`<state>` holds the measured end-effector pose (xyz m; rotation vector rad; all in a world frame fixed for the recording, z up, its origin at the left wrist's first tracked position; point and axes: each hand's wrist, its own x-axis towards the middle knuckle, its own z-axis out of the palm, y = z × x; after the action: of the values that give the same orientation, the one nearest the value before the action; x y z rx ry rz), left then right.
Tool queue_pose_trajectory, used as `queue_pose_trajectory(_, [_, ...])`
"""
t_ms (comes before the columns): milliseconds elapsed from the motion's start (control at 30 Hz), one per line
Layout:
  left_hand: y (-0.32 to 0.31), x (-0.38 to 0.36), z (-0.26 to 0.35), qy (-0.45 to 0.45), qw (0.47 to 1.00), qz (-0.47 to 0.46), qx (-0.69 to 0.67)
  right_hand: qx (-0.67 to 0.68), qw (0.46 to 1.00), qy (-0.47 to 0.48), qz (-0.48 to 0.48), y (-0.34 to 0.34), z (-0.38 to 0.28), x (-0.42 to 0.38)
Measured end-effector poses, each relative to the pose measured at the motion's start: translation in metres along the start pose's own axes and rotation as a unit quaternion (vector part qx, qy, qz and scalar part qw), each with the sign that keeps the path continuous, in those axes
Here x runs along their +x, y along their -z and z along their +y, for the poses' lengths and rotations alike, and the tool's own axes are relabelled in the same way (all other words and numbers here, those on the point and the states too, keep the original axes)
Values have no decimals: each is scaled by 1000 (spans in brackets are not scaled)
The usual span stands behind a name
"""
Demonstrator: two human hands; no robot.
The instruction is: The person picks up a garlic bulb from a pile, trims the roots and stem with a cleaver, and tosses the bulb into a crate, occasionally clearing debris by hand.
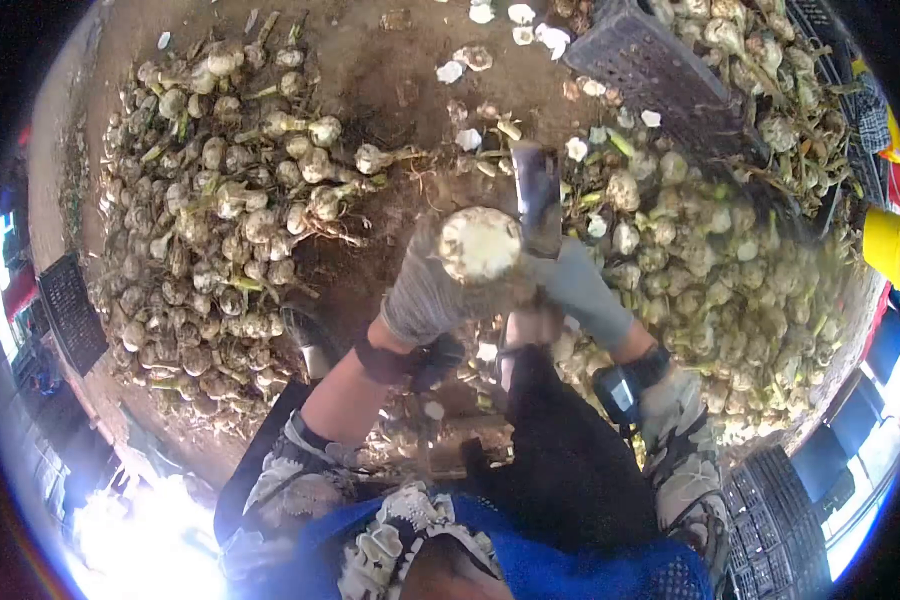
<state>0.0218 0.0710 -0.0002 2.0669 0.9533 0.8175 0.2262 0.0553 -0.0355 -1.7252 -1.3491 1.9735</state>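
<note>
In the middle of the head view, my left hand, in a grey knit glove, is closed around a garlic bulb. The bulb's pale, cut-looking round face points up toward me. Just to its right, my right hand, also gloved, grips a knife. Its broad dark blade points away from me, close beside the bulb, and its handle is hidden in the glove. Motion blurs the area between the two hands.
A large heap of garlic with stems and roots covers the ground at left; another garlic pile lies at right. A plastic crate stands at the upper right. White trimmed pieces are scattered on the soil. A black crate is far left.
</note>
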Motion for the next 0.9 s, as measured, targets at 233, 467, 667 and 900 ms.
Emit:
queue_pose_trajectory(233, [-17,-28,26,296,801,4,-521,249,962,106,-29,6,-13,-6])
queue_pose_trajectory(467, [4,-20,23,383,841,-165,-345,-8,989,54,136,-7,-25,-10])
queue_pose_trajectory(667, [0,-37,-9,323,924,-153,-136,-291,949,87,79,-6,-3,-15])
queue_pose_trajectory(900, [-29,7,59,142,892,-196,-382,-175,952,252,-11,-7,131,-6])
